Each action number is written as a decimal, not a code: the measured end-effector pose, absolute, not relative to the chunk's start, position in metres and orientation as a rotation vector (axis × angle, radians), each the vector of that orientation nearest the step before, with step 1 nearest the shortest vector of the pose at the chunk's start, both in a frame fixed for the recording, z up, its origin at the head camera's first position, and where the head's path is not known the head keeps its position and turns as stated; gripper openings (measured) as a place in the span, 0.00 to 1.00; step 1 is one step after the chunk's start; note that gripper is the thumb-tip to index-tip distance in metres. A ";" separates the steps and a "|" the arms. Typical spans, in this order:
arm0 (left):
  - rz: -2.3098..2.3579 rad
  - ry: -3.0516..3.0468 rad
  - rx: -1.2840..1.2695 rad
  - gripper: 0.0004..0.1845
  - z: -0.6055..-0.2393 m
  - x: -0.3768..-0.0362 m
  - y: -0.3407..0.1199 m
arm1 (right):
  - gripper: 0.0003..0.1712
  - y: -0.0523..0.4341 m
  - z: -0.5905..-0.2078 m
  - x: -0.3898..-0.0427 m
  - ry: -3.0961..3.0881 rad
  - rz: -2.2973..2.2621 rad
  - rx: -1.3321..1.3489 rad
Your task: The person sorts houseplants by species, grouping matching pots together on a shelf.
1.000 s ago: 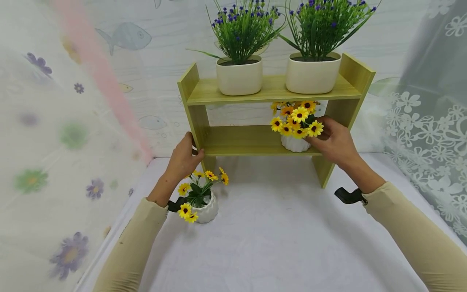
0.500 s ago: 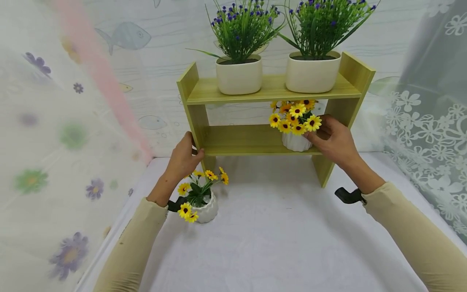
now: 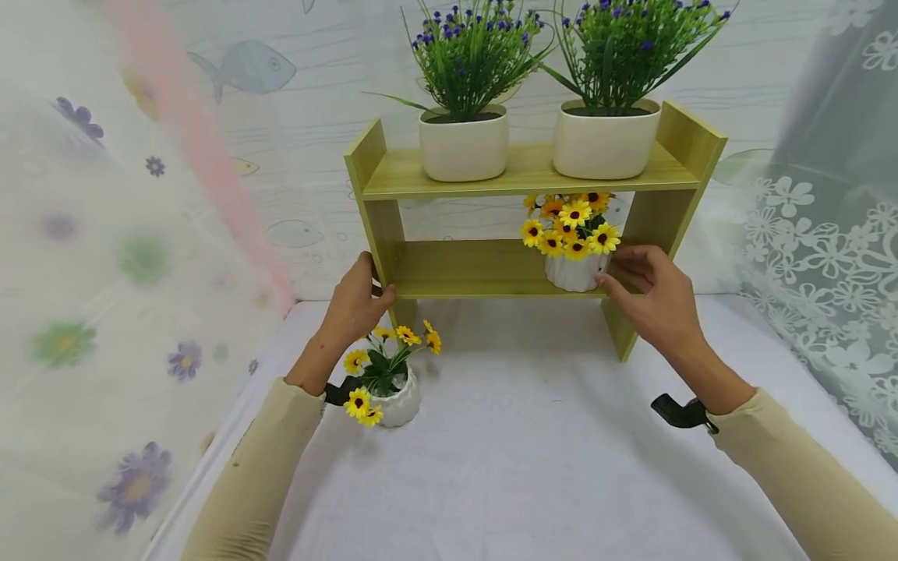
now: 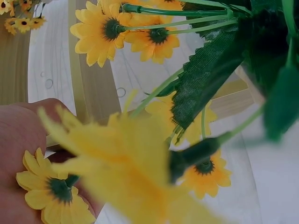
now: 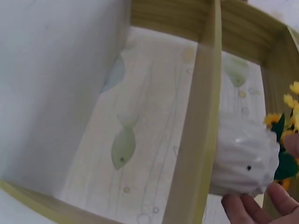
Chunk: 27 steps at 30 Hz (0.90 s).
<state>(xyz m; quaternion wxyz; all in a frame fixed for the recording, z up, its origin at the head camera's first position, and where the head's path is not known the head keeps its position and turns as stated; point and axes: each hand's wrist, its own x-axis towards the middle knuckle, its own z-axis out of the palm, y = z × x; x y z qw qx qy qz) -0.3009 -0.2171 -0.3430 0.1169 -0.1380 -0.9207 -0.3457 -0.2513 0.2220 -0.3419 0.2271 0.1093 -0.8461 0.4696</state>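
My left hand (image 3: 354, 305) grips the left side panel of a light wooden shelf (image 3: 459, 269), thumb in front. On the lower board, toward the right, stands a white ribbed flowerpot (image 3: 570, 273) with yellow flowers. My right hand (image 3: 657, 300) holds that pot by its right side; thumb and fingertips touch it in the right wrist view, where a dark dot marks the pot's wall (image 5: 238, 149). A second white pot (image 3: 400, 405) of yellow flowers stands on the table below my left wrist. Its blooms (image 4: 126, 163) hide much of the left wrist view.
Two cream oval planters (image 3: 463, 148) with purple-flowered plants stand on the top board. A white cloth (image 3: 505, 452) covers the table. Patterned curtains (image 3: 105, 273) hang at both sides and behind the shelf.
My right hand has slid from near the flowers down to the pot's lower right side. The pot has shifted slightly right and its blooms have turned a little. My left hand keeps its place.
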 end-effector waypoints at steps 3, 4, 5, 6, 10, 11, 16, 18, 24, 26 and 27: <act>-1.013 -2.695 -0.408 0.27 -0.344 -0.302 -0.217 | 0.30 0.218 -0.349 -0.243 -2.294 1.297 0.319; -1.014 -2.695 -0.409 0.27 -0.344 -0.302 -0.218 | 0.29 0.217 -0.352 -0.242 -2.282 1.290 0.331; -1.015 -2.693 -0.409 0.26 -0.344 -0.302 -0.218 | 0.28 0.215 -0.355 -0.239 -2.270 1.280 0.345; -1.013 -2.692 -0.410 0.26 -0.344 -0.301 -0.218 | 0.27 0.213 -0.358 -0.238 -2.259 1.269 0.363; -1.008 -2.681 -0.417 0.26 -0.344 -0.301 -0.217 | 0.21 0.201 -0.370 -0.235 -2.227 1.207 0.495; -1.007 -2.679 -0.418 0.25 -0.344 -0.301 -0.217 | 0.19 0.197 -0.374 -0.234 -2.222 1.192 0.539; -1.005 -2.679 -0.416 0.26 -0.344 -0.301 -0.217 | 0.18 0.177 -0.391 -0.235 -2.206 1.148 0.768; -1.004 -2.682 -0.413 0.26 -0.345 -0.300 -0.218 | 0.19 0.168 -0.397 -0.235 -2.207 1.144 0.836; -1.009 -2.686 -0.412 0.26 -0.344 -0.301 -0.217 | 0.19 0.141 -0.411 -0.237 -2.239 1.119 0.971; -1.012 -2.690 -0.411 0.26 -0.343 -0.301 -0.217 | 0.19 0.132 -0.414 -0.237 -2.250 1.105 1.003; -1.014 -2.691 -0.410 0.25 -0.343 -0.301 -0.217 | 0.19 0.127 -0.416 -0.237 -2.254 1.103 1.017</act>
